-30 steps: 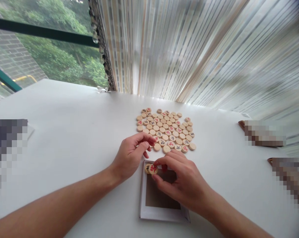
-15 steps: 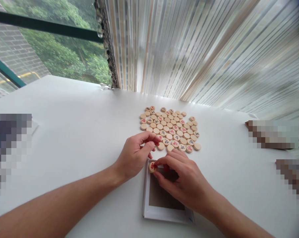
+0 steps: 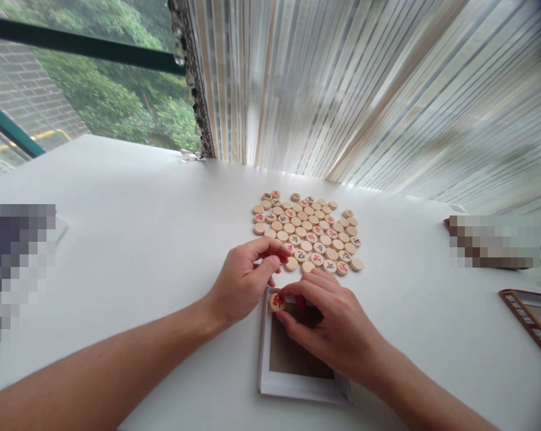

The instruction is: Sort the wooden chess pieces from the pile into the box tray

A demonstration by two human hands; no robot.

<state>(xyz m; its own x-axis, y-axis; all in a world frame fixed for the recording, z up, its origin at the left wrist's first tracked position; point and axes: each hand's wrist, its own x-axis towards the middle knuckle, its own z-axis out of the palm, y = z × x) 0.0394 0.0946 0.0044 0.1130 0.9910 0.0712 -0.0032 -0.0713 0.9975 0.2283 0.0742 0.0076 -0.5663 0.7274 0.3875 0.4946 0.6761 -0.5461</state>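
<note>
My right hand [image 3: 328, 323] is over a shallow white box [image 3: 297, 388], pinching a round wooden Chinese chess piece [image 3: 277, 302] with a red character between thumb and forefinger. The piece is at the box's far left corner; whether it rests on the bottom I cannot tell. A patch of red shows behind my fingers, too covered to make out. My left hand [image 3: 255, 272] hovers just left of the box's far edge, fingers loosely curled and apart, with nothing visible in them. Beyond both hands lies a spread of similar pieces [image 3: 301, 231], some face up in red or black, many showing blank wood.
All this is on a white table [image 3: 154, 239]. A brown-framed object [image 3: 528, 323] lies at the right edge, near a blurred-out brown item [image 3: 488, 242]. Another blurred dark item [image 3: 17, 257] is at the left. A striped curtain [image 3: 297, 90] and a window border the far side.
The red piece has turned slightly in my right fingers, so its character shows more fully. Both hands stay in nearly the same place.
</note>
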